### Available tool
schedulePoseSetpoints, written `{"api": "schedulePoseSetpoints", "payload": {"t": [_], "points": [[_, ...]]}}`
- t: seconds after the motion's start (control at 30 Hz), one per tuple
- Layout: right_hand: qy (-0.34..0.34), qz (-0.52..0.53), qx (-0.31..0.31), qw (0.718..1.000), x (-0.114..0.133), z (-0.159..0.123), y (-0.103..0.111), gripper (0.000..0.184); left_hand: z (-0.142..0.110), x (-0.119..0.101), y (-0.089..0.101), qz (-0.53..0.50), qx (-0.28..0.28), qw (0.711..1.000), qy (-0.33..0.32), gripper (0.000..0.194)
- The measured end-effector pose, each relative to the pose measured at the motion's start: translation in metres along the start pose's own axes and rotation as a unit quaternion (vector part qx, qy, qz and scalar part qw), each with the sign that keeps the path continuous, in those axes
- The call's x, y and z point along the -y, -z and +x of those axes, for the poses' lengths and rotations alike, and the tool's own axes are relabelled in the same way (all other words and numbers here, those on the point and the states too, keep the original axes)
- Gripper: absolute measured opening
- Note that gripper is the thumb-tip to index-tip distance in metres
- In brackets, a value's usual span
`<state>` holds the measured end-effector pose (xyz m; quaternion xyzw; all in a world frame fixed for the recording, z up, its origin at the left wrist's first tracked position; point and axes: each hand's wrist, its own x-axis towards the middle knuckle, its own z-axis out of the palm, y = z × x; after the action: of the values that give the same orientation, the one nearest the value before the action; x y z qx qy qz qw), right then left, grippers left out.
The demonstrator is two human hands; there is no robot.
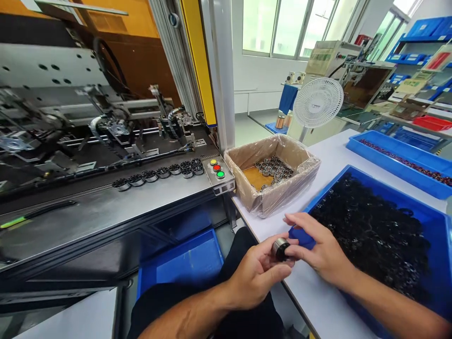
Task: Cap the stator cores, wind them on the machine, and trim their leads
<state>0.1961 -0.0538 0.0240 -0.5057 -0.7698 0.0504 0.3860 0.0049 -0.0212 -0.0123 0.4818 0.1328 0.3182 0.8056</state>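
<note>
My left hand [250, 273] is curled around a small metal ring with a black insert [281, 248], held over the near edge of the white table. The ring's dark face is turned toward my right hand [325, 249]. The right thumb touches that face, while the right index finger stretches away from it, leaving a gap between them. Beside my right hand lies a blue tray [384, 188] heaped with black plastic parts [374, 230]. Past my hands stands a plastic-lined carton [282, 200] holding many metal rings [275, 168].
On the left, a machine bench [106, 212] carries a row of black-and-metal ring parts [150, 175]. A button box [219, 174] sits at its corner. Below is a blue bin [180, 261]. Farther off are a white fan [318, 102] and a long blue tray [395, 153] of reddish pieces.
</note>
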Motion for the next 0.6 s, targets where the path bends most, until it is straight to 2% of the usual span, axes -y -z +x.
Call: {"api": "schedulePoseSetpoints", "payload": {"t": [0.17,0.23,0.3,0.4,0.5,0.6], "points": [[-0.019,0.068,0.029,0.997,0.007,-0.003,-0.005,0.022,0.005,0.002,-0.005,0.012,-0.049,0.999,-0.002,0.046],[-0.027,0.094,0.054,0.994,0.008,-0.002,-0.003,0.022,0.008,0.001,-0.003,0.003,-0.043,0.999,0.005,0.046],[-0.034,0.116,0.090,0.989,0.007,0.001,0.001,0.030,0.009,-0.002,0.000,0.012,-0.026,1.000,-0.007,0.043],[-0.027,0.127,0.123,0.984,0.005,0.003,0.003,0.028,0.009,-0.005,0.003,0.081,-0.004,0.994,-0.068,0.036],[-0.010,0.110,0.111,0.988,0.011,0.004,-0.002,0.019,0.006,-0.006,0.004,0.172,-0.005,0.979,-0.107,0.034],[0.025,0.083,0.100,0.991,0.013,0.005,0.002,0.023,0.004,-0.007,0.006,0.245,-0.006,0.960,-0.133,0.036]]}}
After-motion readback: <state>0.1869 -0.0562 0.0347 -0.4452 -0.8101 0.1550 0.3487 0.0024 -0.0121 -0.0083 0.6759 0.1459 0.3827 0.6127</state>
